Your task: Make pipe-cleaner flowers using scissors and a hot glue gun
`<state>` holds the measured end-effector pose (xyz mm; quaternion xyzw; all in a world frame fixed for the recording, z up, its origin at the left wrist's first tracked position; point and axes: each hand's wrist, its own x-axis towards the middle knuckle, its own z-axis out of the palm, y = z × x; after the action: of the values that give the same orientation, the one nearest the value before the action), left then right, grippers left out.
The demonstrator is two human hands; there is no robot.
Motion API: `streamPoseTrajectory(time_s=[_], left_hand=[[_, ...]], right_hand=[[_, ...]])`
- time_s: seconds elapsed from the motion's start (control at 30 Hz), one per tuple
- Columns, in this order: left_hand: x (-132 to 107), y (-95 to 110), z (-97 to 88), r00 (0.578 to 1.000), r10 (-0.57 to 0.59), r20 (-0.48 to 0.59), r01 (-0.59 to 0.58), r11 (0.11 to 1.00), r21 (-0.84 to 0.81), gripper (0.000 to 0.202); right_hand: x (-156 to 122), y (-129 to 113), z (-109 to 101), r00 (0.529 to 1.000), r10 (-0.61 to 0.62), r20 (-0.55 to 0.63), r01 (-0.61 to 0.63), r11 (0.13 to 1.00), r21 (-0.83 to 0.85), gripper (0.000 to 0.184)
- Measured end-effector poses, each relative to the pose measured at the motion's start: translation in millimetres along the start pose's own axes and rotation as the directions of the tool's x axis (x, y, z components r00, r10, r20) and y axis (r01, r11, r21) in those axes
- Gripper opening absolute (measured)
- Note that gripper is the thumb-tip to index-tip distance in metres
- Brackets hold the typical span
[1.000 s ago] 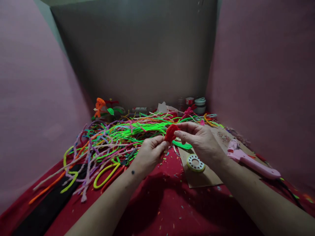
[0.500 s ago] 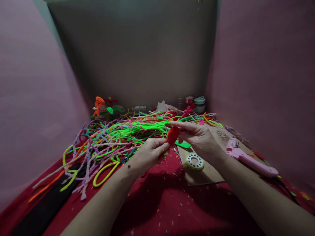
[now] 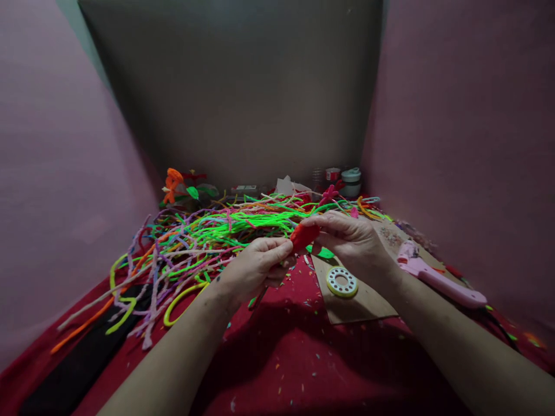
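Between my two hands is a red fuzzy petal-shaped piece (image 3: 304, 236), tilted with its right end higher. My left hand (image 3: 260, 263) pinches its lower left end between thumb and fingers. The fingers of my right hand (image 3: 347, 240) close on its upper right end, the index finger lying along the top. Below my left hand a thin dark stick (image 3: 259, 299) with a bit of green shows; whether the hand holds it I cannot tell. Just beneath my right fingers lies a green fuzzy leaf shape (image 3: 323, 252).
A large heap of coloured pipe cleaners (image 3: 243, 222) spreads behind my hands. A yellow-rimmed spool (image 3: 342, 281) lies on cardboard (image 3: 364, 309). To the right rests a pink glue gun (image 3: 442, 282). An orange pipe-cleaner flower (image 3: 173, 182) stands back left. Scraps dot the red cloth (image 3: 303, 370).
The red piece has turned from nearly upright to a flatter slant. My right fingers have moved from beside it onto its right end. My left hand has rolled slightly, showing the dark stick below.
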<state>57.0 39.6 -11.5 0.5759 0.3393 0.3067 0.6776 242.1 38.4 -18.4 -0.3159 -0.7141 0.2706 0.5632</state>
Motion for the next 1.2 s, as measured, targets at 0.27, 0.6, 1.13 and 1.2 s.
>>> streamPoseTrajectory(time_s=[0.27,0.6,1.13,1.2], left_hand=[[2,-3,2.0,1.0,-0.014,-0.004,0.014,1.0,0.009,0.026],[0,-3,7.4,0.996,0.064,-0.067,-0.03,0.908,0.417,0.03],[1,-9,8.5,1.0,0.021,0.015,-0.021,1.0,-0.018,0.032],[0,-8,7.3,0.999,0.012,0.036,-0.01,0.999,-0.052,0.031]], right_hand=[[-1,-8,3,0.992,0.126,0.017,-0.127,0.979,0.159,0.02],[1,-8,4,0.956,0.289,0.05,-0.289,0.898,0.331,0.009],[2,-11,-5,0.993,0.106,0.043,-0.112,0.982,0.153,0.007],[2,-12,-6,0.997,0.066,0.043,-0.071,0.988,0.134,0.008]])
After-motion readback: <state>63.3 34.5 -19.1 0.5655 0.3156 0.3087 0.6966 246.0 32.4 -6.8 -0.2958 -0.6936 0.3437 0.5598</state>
